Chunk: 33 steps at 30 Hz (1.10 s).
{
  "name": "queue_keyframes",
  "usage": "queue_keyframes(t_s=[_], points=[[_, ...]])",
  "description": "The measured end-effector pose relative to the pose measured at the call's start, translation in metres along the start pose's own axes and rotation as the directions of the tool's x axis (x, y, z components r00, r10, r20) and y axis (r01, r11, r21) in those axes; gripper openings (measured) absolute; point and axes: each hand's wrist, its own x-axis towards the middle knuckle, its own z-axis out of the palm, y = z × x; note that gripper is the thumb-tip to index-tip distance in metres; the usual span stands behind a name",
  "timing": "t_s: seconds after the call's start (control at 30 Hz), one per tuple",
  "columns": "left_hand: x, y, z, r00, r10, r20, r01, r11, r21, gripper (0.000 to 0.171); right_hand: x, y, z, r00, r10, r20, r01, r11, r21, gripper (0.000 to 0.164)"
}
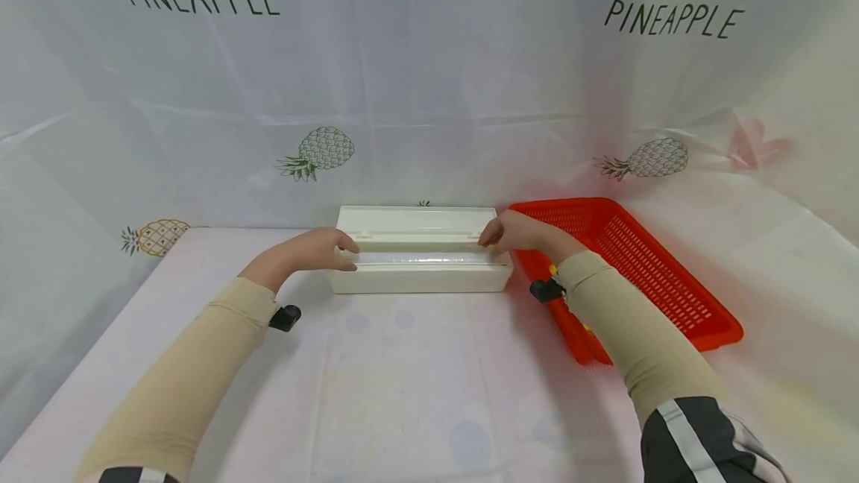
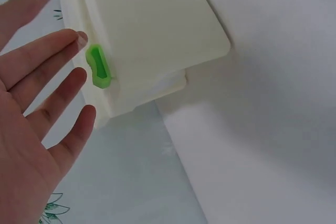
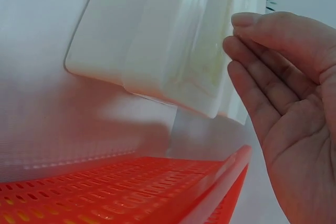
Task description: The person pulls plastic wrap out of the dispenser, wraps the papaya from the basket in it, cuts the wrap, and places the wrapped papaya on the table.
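A long white box (image 1: 419, 279), which looks like a cling film dispenser, stands at the table's far edge with its lid (image 1: 416, 219) raised. A clear, shiny roll of film (image 1: 429, 259) lies inside it. At the box's left end, my left hand (image 1: 321, 250) has thumb and fingers spread, its fingertips by the rim. A green slider-like piece (image 2: 98, 66) sits close to those fingertips in the left wrist view. My right hand (image 1: 513, 232) has its thumb and bent fingers together at the right end of the lid's edge, seemingly pinching it; the exact contact is partly hidden.
A red perforated plastic basket (image 1: 661, 285) stands right of the box, partly behind my right forearm. Bits of yellow show in it. A pale cloth (image 1: 396, 393) covers the table, and a pineapple-print curtain (image 1: 429, 73) hangs directly behind the box.
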Motion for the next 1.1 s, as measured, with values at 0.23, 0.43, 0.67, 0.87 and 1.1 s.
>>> queue_keyframes(t_s=[0.23, 0.43, 0.67, 0.87, 1.1], points=[[0.006, -0.003, -0.005, 1.000, -0.017, -0.018, 0.017, 1.000, -0.020, 0.035, -0.002, 0.001, 0.000, 0.999, 0.006, -0.041, -0.004, 0.999, 0.041, 0.026], [0.010, -0.003, -0.008, 0.999, -0.038, -0.031, 0.036, 0.998, -0.059, 0.031, -0.002, 0.004, -0.002, 0.995, 0.018, -0.093, -0.013, 0.999, 0.052, 0.019], [0.014, -0.006, -0.010, 0.998, -0.045, -0.033, 0.039, 0.984, -0.173, 0.027, -0.001, 0.006, -0.003, 0.998, -0.028, -0.057, 0.028, 1.000, 0.011, 0.014], [0.015, -0.007, -0.011, 0.997, -0.057, -0.043, 0.049, 0.985, -0.167, 0.025, 0.003, 0.000, -0.001, 0.999, -0.006, -0.036, 0.005, 0.999, -0.033, 0.012], [0.020, -0.010, -0.008, 0.996, -0.036, -0.085, 0.027, 0.994, -0.102, 0.024, 0.005, 0.000, 0.002, 0.999, 0.022, -0.029, -0.023, 1.000, -0.014, 0.009]])
